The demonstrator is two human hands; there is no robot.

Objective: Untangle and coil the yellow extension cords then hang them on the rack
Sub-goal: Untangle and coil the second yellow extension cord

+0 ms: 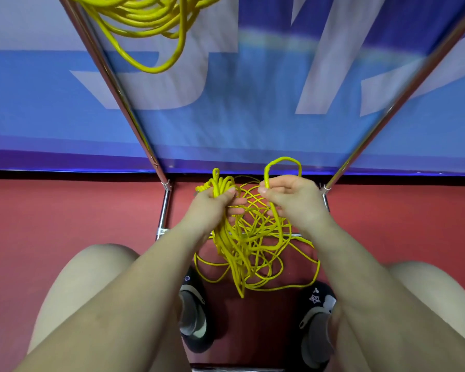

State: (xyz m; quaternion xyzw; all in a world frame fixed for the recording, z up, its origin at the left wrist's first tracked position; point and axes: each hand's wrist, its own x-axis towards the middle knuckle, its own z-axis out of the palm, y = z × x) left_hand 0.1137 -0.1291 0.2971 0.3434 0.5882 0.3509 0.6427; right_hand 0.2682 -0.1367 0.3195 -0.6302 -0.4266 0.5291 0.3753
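Note:
A tangled yellow extension cord (253, 245) hangs between my hands, its loose loops reaching down to the red floor. My left hand (215, 204) grips a gathered bundle of several strands, their bends sticking up above the fist. My right hand (287, 196) pinches a single strand that arches up in a loop (282, 163) above the fingers. A coiled yellow cord (148, 25) hangs from the rack at the top left.
The rack's chrome legs (118, 89) (403, 98) slant down to floor bars (163, 210) on either side of my hands. A blue banner with white letters (253, 103) stands behind. My knees and black shoes (192, 315) frame the red floor (65, 210).

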